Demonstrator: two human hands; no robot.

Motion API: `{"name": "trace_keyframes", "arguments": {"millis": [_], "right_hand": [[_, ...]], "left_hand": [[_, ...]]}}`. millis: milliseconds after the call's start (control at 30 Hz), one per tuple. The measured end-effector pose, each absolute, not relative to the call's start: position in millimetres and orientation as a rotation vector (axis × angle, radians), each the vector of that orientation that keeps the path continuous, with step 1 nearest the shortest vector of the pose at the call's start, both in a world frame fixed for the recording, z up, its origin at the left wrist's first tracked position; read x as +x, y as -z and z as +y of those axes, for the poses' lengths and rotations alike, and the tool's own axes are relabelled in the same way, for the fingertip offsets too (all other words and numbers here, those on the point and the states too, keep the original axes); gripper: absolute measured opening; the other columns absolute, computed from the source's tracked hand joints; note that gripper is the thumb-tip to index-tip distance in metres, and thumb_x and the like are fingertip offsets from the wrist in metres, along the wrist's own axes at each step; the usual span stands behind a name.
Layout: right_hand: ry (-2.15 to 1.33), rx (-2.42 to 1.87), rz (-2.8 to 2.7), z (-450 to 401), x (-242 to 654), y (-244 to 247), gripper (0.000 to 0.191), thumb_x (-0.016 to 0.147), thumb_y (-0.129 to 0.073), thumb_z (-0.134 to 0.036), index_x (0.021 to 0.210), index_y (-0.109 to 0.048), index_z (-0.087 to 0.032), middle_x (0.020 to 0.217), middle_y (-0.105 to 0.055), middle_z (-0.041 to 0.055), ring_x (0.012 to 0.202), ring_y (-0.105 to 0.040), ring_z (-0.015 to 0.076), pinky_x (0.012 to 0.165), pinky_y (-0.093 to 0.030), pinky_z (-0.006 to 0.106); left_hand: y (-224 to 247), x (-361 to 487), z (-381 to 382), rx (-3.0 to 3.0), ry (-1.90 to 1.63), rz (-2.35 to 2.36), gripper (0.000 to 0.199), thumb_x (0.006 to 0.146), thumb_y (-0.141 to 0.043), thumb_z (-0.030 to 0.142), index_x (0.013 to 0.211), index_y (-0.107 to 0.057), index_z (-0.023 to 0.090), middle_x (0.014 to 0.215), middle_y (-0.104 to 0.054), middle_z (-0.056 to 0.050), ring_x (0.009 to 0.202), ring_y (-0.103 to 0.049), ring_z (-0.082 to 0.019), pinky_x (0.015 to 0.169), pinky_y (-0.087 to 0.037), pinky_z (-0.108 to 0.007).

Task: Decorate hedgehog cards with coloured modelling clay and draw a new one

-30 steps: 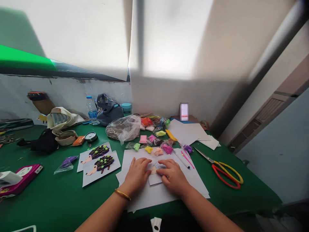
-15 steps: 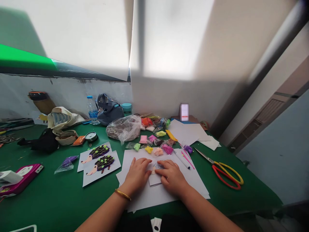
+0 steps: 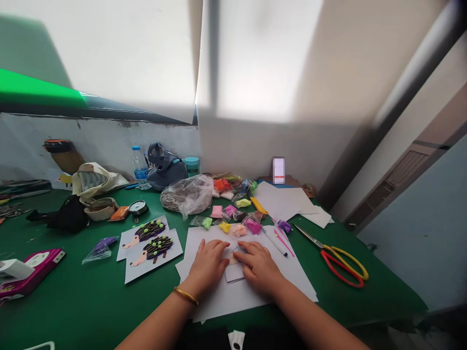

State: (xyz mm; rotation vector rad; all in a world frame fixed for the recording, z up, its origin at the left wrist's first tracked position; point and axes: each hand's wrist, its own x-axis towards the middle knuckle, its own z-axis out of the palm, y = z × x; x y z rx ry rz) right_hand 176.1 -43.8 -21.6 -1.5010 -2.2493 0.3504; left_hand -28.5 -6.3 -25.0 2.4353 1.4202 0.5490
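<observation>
A small white card lies on a stack of larger white paper. On the card is a drawing with a dark dotted pattern, and a peach patch of clay at its left side. My left hand lies over the card's left edge, fingers stretched out and thumb beside the card. From the right, my right hand rests on the card with fingers apart, its index fingertip touching the picture by the peach patch. The fingers hide part of the drawing.
Behind the hands lie several clay packets, including yellow and peach. A marker and pink tools lie right of them, scissors farther right. Two hedgehog cards lie left. A plastic bag stands behind.
My right index finger has shifted slightly up and left over the picture. My left hand stays in nearly the same place on the card's edge.
</observation>
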Motion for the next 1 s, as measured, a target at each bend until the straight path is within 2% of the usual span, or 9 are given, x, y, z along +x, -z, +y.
{"name": "trace_keyframes", "arguments": {"millis": [133,333,467,733,1000], "right_hand": [[-0.355,-1.536,-2.25,-42.4,175.4,22.1,0.051,0.078,-0.05,-0.014,0.121,-0.066,-0.035,0.145,-0.05,-0.0004,0.131,-0.04,0.0253,0.108,-0.03,0.046],[-0.377,-1.554,-2.237,-39.3,176.5,24.1,0.057,0.078,-0.05,-0.014,0.131,-0.06,-0.032,0.146,-0.049,0.0011,0.131,-0.04,0.0245,0.109,-0.03,0.043],[-0.354,-1.573,-2.247,-39.2,175.0,25.0,0.053,0.079,-0.049,-0.015,0.126,-0.063,-0.035,0.145,-0.05,-0.0003,0.13,-0.04,0.0244,0.108,-0.03,0.045],[-0.351,-1.567,-2.244,-41.0,175.6,23.2,0.053,0.08,-0.049,-0.014,0.126,-0.063,-0.034,0.145,-0.048,0.0003,0.131,-0.039,0.0243,0.107,-0.03,0.043],[-0.339,-1.588,-2.237,-40.7,174.5,22.7,0.052,0.079,-0.049,-0.015,0.126,-0.063,-0.034,0.144,-0.05,0.0003,0.131,-0.04,0.0241,0.107,-0.031,0.043]], "left_hand": [[26.0,-29.2,-6.4,2.441,-0.561,1.425,0.042,0.086,-0.058,0.019,0.127,-0.055,0.027,0.129,-0.059,-0.006,0.127,-0.048,-0.023,0.116,-0.018,-0.055],[26.9,-29.2,-6.6,2.441,-0.568,1.418,0.041,0.086,-0.058,0.019,0.126,-0.055,0.026,0.129,-0.06,-0.007,0.126,-0.049,-0.024,0.116,-0.018,-0.056],[28.0,-29.7,-6.2,2.443,-0.568,1.413,0.041,0.086,-0.058,0.019,0.126,-0.055,0.026,0.128,-0.06,-0.007,0.126,-0.049,-0.024,0.116,-0.018,-0.056],[27.7,-30.3,-6.3,2.428,-0.583,1.41,0.041,0.086,-0.059,0.02,0.126,-0.056,0.027,0.128,-0.06,-0.006,0.126,-0.048,-0.024,0.116,-0.017,-0.056],[20.2,-28.1,-8.2,2.426,-0.589,1.366,0.025,0.089,-0.058,0.022,0.108,-0.069,0.033,0.119,-0.062,-0.004,0.116,-0.055,-0.022,0.114,-0.016,-0.061]]}}
